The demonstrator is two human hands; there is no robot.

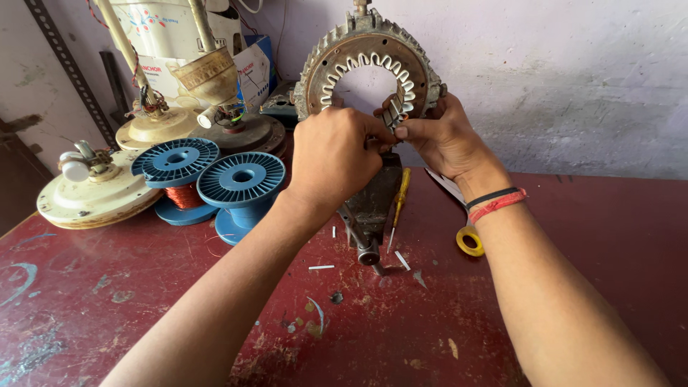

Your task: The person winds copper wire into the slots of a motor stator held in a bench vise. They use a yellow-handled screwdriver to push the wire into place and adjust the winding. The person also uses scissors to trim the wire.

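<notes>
Blue wire spools (215, 175) beside clamped stator (365, 72)

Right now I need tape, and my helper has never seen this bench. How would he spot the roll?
On the red table, look just under the right hand's wrist. The small yellow tape roll lies flat there, the only yellow ring; the yellow-handled screwdriver nearby is long.

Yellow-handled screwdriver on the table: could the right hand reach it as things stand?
Probably yes: the yellow-handled screwdriver lies uncovered beside the vise, just below the right hand, which is at the stator.
</notes>
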